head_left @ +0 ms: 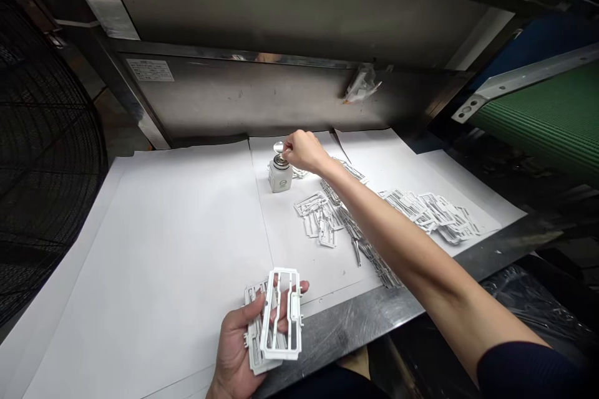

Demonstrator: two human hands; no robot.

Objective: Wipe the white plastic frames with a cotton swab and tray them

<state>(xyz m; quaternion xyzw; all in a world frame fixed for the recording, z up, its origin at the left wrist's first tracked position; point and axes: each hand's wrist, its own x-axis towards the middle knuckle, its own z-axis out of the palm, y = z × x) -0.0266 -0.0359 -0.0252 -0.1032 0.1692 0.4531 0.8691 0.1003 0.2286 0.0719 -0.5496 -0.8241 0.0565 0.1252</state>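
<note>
Paper-lined counter (pixel 344 322): left hand (pixel 235 341) pinches white frames (pixel 281 353); right hand (pixel 305 149), fingertips together, grip unclear, needs steadiness at the bottle (pixel 280 182)

From here I see flat, slotted, rectangular white plastic frames (pixel 294 312) overlapping at a tilt by the tabletop (pixel 350 324) edge. Farther back, a squat white plastic bottle (pixel 281 181) stands upright, its round metallic lid (pixel 279 147) raised.

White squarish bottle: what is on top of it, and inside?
The white squarish bottle has a round metal cap, its silvery lid raised, the right hand beside it. Contents cannot be seen: walls and cap cover them.
</note>
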